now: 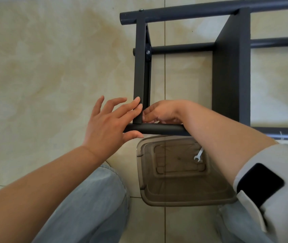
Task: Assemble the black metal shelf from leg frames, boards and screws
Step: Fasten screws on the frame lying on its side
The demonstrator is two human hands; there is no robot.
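Spread and relaxed, the left hand (110, 122) rests fingertips against the shelf board (140, 71) above the leg tube (157, 129) — the right hand (162, 112), fingers curled, reaches behind that joint, its hold impossible to tell.

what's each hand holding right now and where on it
Left hand grips nothing: straight fingers press the upright board near its lower end. Right hand reaches behind that corner; any hold is hidden.

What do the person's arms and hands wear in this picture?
Both forearms are bare, and no ring, watch or glove shows. The left hand has short, plain nails. The right hand belongs to an arm with a light grey sleeve pushed above the elbow, carrying a black rectangular patch.
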